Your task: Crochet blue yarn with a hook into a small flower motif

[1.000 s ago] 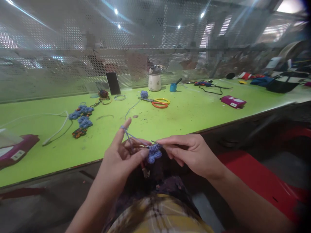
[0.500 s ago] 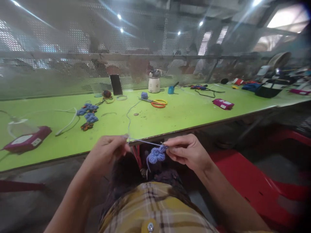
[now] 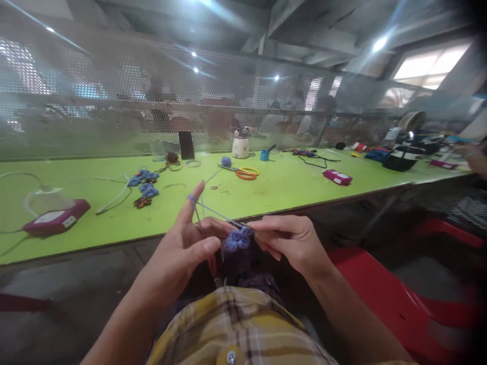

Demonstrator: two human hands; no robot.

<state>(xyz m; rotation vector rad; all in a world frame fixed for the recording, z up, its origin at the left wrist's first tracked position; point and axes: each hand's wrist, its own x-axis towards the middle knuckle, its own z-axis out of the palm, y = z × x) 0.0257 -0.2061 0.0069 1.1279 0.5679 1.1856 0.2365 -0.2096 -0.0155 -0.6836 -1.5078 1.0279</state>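
Blue crochet flower, 1 pc., betw. the two hands, off the green table, held over the lap just on the near side of table's front edge. R hand: thumb + index pinched tog. at flower's R/upper side, on a thin hook, mostly hidden by fingers. L hand: spread, index up w/ blue yarn looped round it, thumb out w/ small gap to flower's L side; other fingers curled behind, contact w/ flower can't tell. Yarn runs taut, index to flower. Edges/room: table edge crosses directly beyond both hands, rising to R; past it a stretch of tabletop w/ brown disc, then scissors, orange/yellow hdls., and blue yarn ball at blade end. Far L: linked crochet pcs., blue & dk. orange, well apart from L hand. R side: red chair below R forearm, off table. Near side: yellow plaid shirt close under wrists.
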